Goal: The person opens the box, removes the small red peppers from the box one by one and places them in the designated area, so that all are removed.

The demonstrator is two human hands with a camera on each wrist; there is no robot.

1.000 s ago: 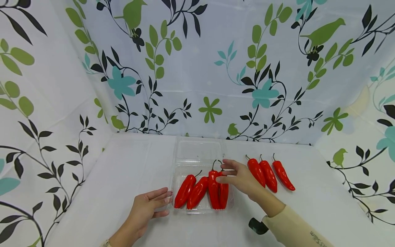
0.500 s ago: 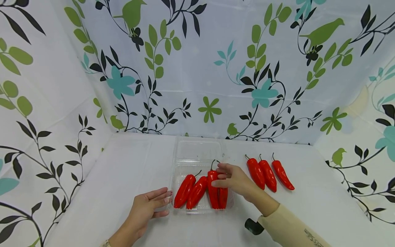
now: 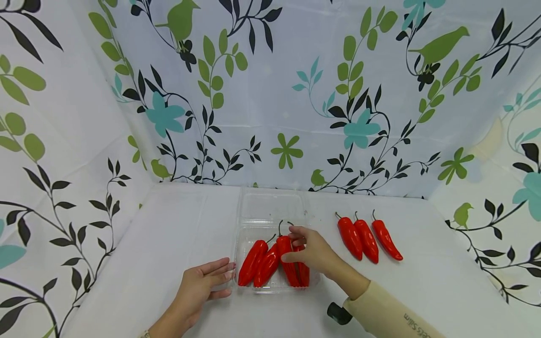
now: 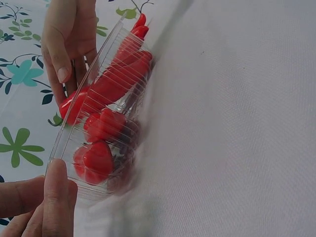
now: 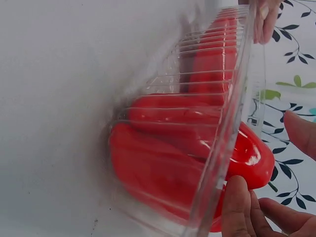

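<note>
Several red chili peppers (image 3: 251, 263) lie side by side in a clear plastic clamshell box (image 3: 270, 290), whose lid lies folded back. My left hand (image 3: 198, 286) rests with extended fingers at the box's left side; in the left wrist view a fingertip (image 4: 56, 173) touches its rim. My right hand (image 3: 314, 249) reaches over the right side of the box. Its fingers (image 5: 236, 205) touch a pepper (image 5: 252, 160) there, and the thumb (image 5: 301, 131) is apart from that pepper. The hand covers part of the rightmost pepper.
Three more red peppers (image 3: 367, 239) lie on the white tabletop (image 3: 422, 286) to the right of the box. A patterned cloth (image 3: 262, 94) with leaves and birds hangs behind the table. A dark cylindrical piece (image 3: 339, 313) sticks out beside the right sleeve (image 3: 389, 310).
My right hand has moved left, and the two right peppers in the box have shifted left, their stems leaning closer to the others. The left hand has stayed in place.
</note>
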